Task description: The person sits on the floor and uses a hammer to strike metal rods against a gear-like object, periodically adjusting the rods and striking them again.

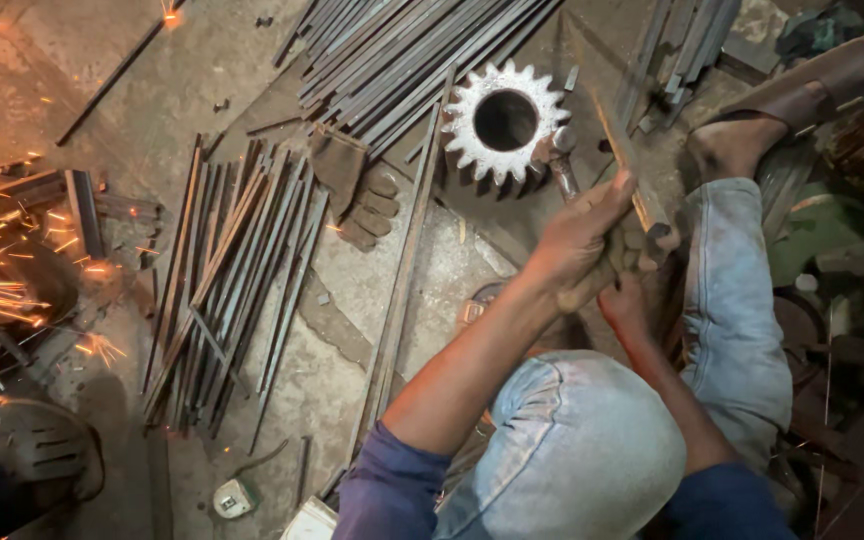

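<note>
**Hammer and bar at the toothed wheel**

Concrete workshop floor [182, 90], dusty and scattered with metal. Centre right of the frame: left hand [580, 238] wrapped tight round a hammer handle, hammer head [560, 143] resting just beside the rim of a big toothed gear wheel [504, 120] (pale, worn, hollow through the middle). Right hand [624, 300] lower and mostly hidden behind the left; closed on a flat steel bar [624, 160], though grip hard to make out. Bar slanting up toward upper centre, close to the gear's right edge. Denim-clad knee [592, 450] at bottom centre, sandalled foot [752, 135] at upper right. Bundles of thin steel strips [232, 280] lying left of centre and along the top. Worn work glove [357, 190] on the floor between strips and gear. Orange sparks [2, 270] flying at far left.
</note>
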